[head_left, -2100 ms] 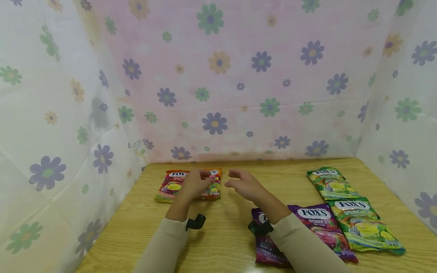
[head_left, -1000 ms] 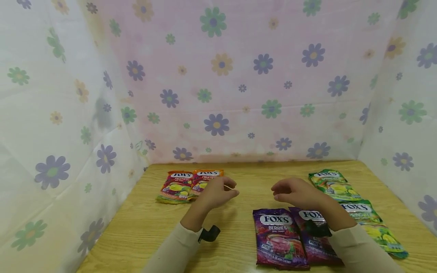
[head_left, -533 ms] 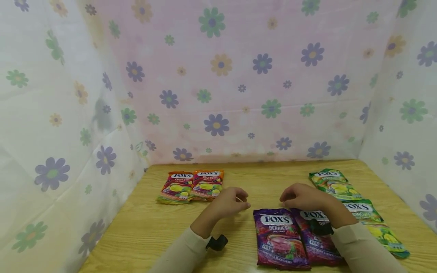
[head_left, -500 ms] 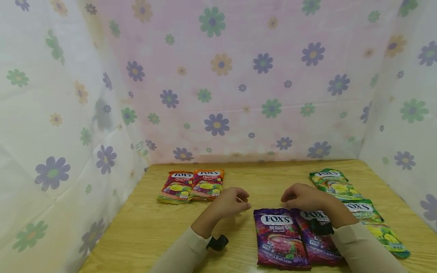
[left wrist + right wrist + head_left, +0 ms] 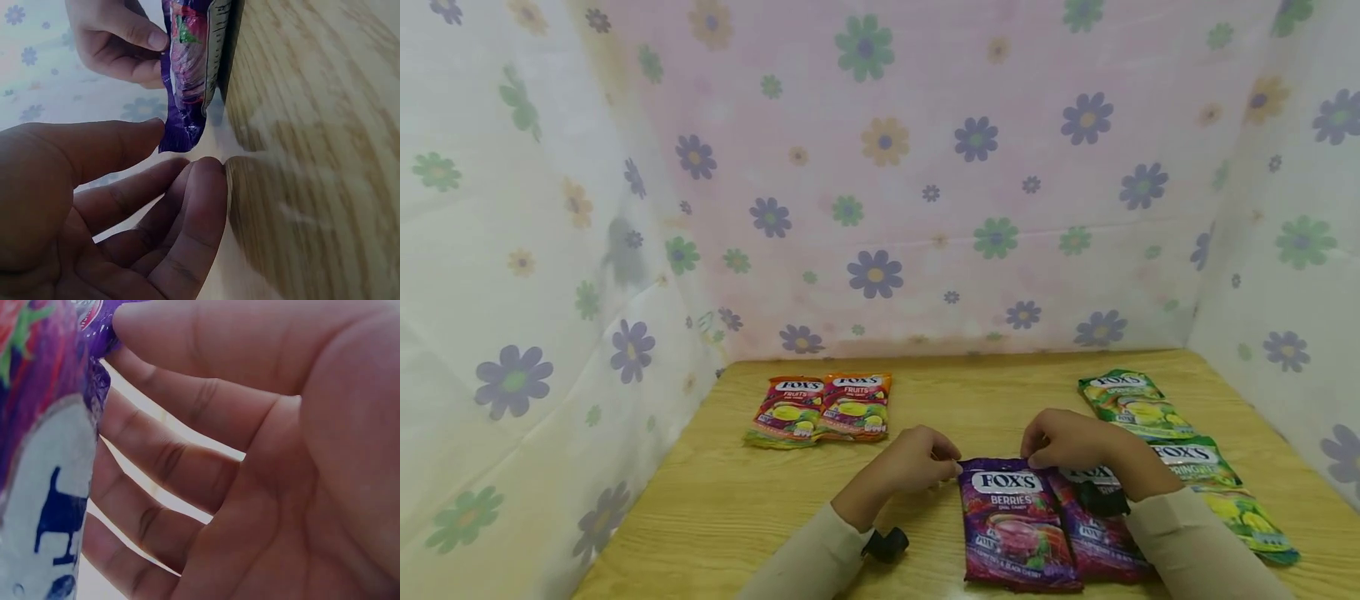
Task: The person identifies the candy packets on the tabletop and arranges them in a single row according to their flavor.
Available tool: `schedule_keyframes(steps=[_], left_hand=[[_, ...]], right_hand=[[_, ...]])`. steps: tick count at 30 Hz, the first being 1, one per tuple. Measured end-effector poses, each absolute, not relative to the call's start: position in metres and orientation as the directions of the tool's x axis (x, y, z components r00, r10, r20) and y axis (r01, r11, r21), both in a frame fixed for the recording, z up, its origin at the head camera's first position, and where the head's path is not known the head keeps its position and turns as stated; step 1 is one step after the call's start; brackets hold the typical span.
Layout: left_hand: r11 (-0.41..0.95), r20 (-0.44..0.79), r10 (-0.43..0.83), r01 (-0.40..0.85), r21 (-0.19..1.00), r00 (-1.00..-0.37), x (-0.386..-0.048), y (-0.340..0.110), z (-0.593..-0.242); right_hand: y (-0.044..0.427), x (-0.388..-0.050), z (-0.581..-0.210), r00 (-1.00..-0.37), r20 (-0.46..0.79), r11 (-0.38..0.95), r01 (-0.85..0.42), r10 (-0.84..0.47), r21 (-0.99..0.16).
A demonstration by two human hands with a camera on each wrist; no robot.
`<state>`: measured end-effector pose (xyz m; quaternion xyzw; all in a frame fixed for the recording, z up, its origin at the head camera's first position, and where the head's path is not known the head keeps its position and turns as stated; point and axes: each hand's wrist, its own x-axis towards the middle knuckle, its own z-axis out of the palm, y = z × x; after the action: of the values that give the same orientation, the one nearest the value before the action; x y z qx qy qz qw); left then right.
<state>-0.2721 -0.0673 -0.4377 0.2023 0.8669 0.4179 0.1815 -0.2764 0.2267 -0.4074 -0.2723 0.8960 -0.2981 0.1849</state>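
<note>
A purple FOX'S Berries candy bag point(image 5: 1015, 525) lies on the wooden table, its top edge between my two hands. My left hand point(image 5: 917, 465) is at the top left corner. In the left wrist view its thumb point(image 5: 119, 147) touches the crimped purple corner, with the curled fingertips close beneath. My right hand point(image 5: 1071, 442) pinches the top right part of the same bag. The right wrist view shows the thumb point(image 5: 187, 334) on the bag's edge and the other fingers behind it. A second purple candy bag point(image 5: 1101, 533) lies partly hidden under the right forearm.
Two red-orange Fruits candy bags point(image 5: 853, 408) lie side by side at the back left. Two green candy bags point(image 5: 1138, 408) lie along the right side, the nearer partly covered by the right arm. Flowered cloth walls point(image 5: 880, 192) border the table point(image 5: 700, 517).
Both hands have come from the back left toward the purple bags. In the last half second they closed in on the top corners of the left purple bag. The bags have not visibly moved.
</note>
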Motion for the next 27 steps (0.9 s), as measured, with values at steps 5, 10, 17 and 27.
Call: schedule_keyframes(steps=[5,10,17,27], left_hand=[[0.584,-0.137,0.484,0.202,0.786,-0.864,-0.271,-0.065,-0.438],[0.596,-0.118,0.478,0.223,0.771,-0.870,-0.271,-0.065,-0.439],[0.552,-0.143,0.446,0.146,0.821,-0.884,-0.275,-0.068,-0.440],[0.420,-0.168,0.436,0.035,0.907,-0.884,-0.276,-0.069,-0.440]], right_hand=[[0.226,-0.276,-0.408,-0.778,-0.154,0.661,-0.390,-0.609,-0.641],[0.223,-0.277,-0.407,-0.773,-0.130,0.653,-0.419,-0.621,-0.631],[0.219,-0.280,-0.408,-0.782,-0.078,0.628,-0.433,-0.618,-0.647],[0.214,-0.282,-0.408,-0.812,0.001,0.612,-0.441,-0.583,-0.656]])
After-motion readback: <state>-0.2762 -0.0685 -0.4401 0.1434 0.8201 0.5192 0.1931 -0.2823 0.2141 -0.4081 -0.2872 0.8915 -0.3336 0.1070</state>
